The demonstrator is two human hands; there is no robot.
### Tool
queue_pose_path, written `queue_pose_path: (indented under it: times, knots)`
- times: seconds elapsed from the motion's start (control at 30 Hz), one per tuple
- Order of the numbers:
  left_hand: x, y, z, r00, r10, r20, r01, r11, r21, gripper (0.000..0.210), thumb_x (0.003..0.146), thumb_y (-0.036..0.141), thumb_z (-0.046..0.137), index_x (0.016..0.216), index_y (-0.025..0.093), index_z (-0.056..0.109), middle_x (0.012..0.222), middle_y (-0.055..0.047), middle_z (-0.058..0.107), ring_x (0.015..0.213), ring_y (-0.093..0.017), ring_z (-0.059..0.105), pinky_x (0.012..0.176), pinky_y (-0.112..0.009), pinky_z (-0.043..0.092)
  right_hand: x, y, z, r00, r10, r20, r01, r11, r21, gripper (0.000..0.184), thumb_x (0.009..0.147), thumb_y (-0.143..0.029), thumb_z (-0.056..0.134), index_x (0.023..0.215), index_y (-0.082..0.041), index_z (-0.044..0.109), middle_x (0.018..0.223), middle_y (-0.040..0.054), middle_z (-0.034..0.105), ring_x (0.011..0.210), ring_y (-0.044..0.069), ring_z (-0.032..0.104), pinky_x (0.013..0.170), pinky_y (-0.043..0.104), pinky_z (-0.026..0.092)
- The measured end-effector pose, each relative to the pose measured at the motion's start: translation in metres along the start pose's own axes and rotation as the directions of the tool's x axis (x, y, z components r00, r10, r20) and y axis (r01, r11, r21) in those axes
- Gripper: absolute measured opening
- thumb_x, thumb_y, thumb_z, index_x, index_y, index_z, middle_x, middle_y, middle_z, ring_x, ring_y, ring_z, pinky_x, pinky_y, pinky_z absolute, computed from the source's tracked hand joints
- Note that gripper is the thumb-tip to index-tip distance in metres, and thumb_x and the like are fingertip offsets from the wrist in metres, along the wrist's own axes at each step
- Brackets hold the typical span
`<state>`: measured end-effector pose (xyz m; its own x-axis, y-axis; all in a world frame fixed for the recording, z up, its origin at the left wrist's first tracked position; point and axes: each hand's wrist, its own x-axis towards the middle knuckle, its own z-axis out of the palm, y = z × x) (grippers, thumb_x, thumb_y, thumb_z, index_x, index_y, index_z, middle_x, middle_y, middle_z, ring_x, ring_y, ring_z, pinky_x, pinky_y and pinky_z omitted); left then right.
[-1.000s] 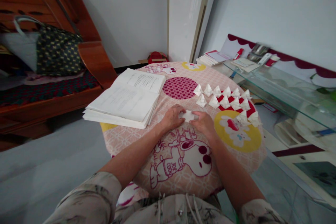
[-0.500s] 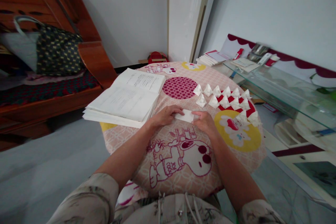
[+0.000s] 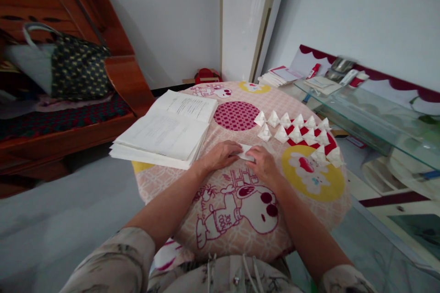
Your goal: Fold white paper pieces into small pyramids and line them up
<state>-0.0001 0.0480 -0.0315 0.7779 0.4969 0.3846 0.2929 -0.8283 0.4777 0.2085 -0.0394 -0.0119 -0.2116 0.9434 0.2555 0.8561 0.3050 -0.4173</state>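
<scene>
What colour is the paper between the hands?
The paper is white, shown in the head view.

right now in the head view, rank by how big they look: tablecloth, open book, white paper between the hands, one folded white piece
1. Tablecloth
2. Open book
Not ranked: the white paper and one folded white piece look close in size, and fingers cover part of the paper.

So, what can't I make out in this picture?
All in the head view:
- White paper: both ends, covered by the left hand and right hand.
- Open book: words too small and faint to read.
- Patterned bag: contents hidden by its sides.
- Wooden bench: cut off by the left edge.
</scene>
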Motion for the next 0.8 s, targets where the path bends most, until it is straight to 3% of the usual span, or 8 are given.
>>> queue_pose_path:
  times: [0.1, 0.2, 0.37, 0.57, 0.8]
  knots:
    - [0.0, 0.001, 0.0, 1.0, 0.017, -0.008, -0.018, 1.0, -0.004, 0.021, 0.095, 0.022, 0.059, 0.109, 0.015, 0.074, 0.116, -0.014, 0.075, 0.112, -0.023, 0.069, 0.101, -0.04, 0.055, 0.0, 0.001, 0.006, 1.0, -0.025, 0.019, 0.026, 0.997, -0.066, 0.015, 0.09, -0.014, 0.062, 0.097, -0.019, 0.074, 0.106, 0.01, 0.07, 0.103, 0.024, 0.061, 0.094, 0.035, 0.047]
    - [0.002, 0.005, 0.0, 1.0, 0.0, -0.016, 0.0, 1.0, -0.011, 0.021, 0.098, 0.023, 0.055, 0.104, 0.015, 0.074, 0.11, -0.013, 0.076, 0.107, -0.023, 0.07, 0.098, -0.038, 0.054, 0.002, 0.0, 0.01, 0.998, -0.06, 0.008, 0.06, 0.991, -0.119, 0.019, 0.094, -0.015, 0.055, 0.09, -0.019, 0.073, 0.101, 0.0112, 0.07, 0.098, 0.024, 0.06, 0.091, 0.035, 0.047]
    - [0.007, 0.016, -0.001, 0.989, -0.135, -0.053, 0.13, 0.988, -0.078, 0.018, 0.095, 0.023, 0.057, 0.099, 0.017, 0.074, 0.096, -0.008, 0.077, 0.092, -0.02, 0.07, 0.088, -0.032, 0.053, 0.007, -0.004, 0.016, 0.992, -0.046, -0.117, 0.032, 0.992, -0.12, 0.022, 0.091, -0.013, 0.05, 0.088, -0.02, 0.071, 0.092, 0.0105, 0.07, 0.092, 0.024, 0.06, 0.086, 0.033, 0.047]
    - [0.009, 0.035, -0.01, 0.946, -0.294, -0.135, 0.238, 0.915, -0.325, 0.014, 0.086, 0.022, 0.062, 0.084, 0.014, 0.074, 0.08, -0.003, 0.073, 0.075, -0.015, 0.064, 0.072, -0.025, 0.048, 0.008, -0.019, 0.004, 0.966, 0.085, -0.246, -0.047, 0.987, 0.154, 0.018, 0.087, -0.02, 0.051, 0.085, -0.021, 0.07, 0.083, 0.0068, 0.071, 0.08, 0.021, 0.064, 0.078, 0.03, 0.049]
    - [0.013, 0.041, -0.009, 0.907, -0.416, -0.065, 0.334, 0.805, -0.489, 0.013, 0.076, 0.022, 0.061, 0.07, 0.013, 0.068, 0.064, 0.001, 0.061, 0.062, -0.01, 0.051, 0.058, -0.022, 0.038, 0.012, -0.02, -0.003, 0.966, 0.229, -0.118, -0.146, 0.865, 0.481, 0.013, 0.077, -0.028, 0.056, 0.071, -0.02, 0.064, 0.067, 0.0007, 0.065, 0.064, 0.016, 0.058, 0.062, 0.026, 0.045]
